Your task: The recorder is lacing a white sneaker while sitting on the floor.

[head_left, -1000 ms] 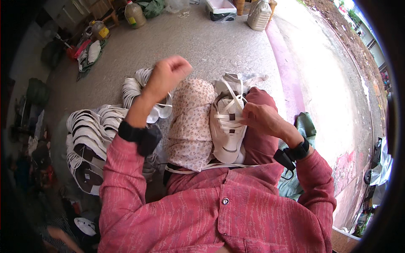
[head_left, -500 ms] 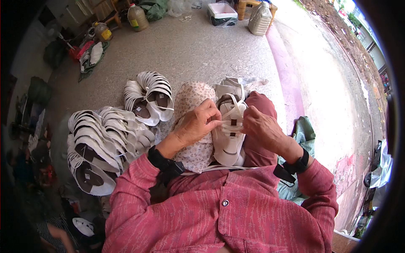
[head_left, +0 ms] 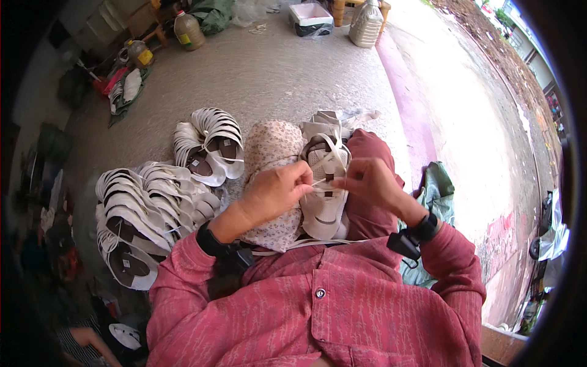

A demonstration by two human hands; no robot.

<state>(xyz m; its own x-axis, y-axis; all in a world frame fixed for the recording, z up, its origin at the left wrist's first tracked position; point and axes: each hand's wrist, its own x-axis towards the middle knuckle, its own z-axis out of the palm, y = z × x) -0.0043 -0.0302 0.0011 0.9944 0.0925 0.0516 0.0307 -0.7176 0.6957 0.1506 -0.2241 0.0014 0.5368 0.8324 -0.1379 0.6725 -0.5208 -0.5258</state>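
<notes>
A cream shoe [head_left: 322,219] rests on my lap between my knees, its toe toward me. Pale shoelaces [head_left: 335,147] loop over its tongue and opening. My left hand [head_left: 276,188], at the shoe's left side, is closed in a pinch on a shoelace. Across the shoe, my right hand [head_left: 373,182] has its thumb and finger pressed together at the same lacing; it is slightly blurred. A short strand of lace runs between the two hands over the eyelets. A floral cloth [head_left: 273,150] covers my left leg.
Nested pale shoe uppers [head_left: 131,214] stand in rows to my left, with another bundle [head_left: 210,147] farther ahead. A white box [head_left: 310,18] and plastic jugs [head_left: 367,24] are at the back. Green sheeting [head_left: 435,189] lies by my right knee.
My hands have shifted at the lacing, with a strand now showing between them. The right hand's fingers have turned inward over the shoe. The whole view has shifted slightly.
</notes>
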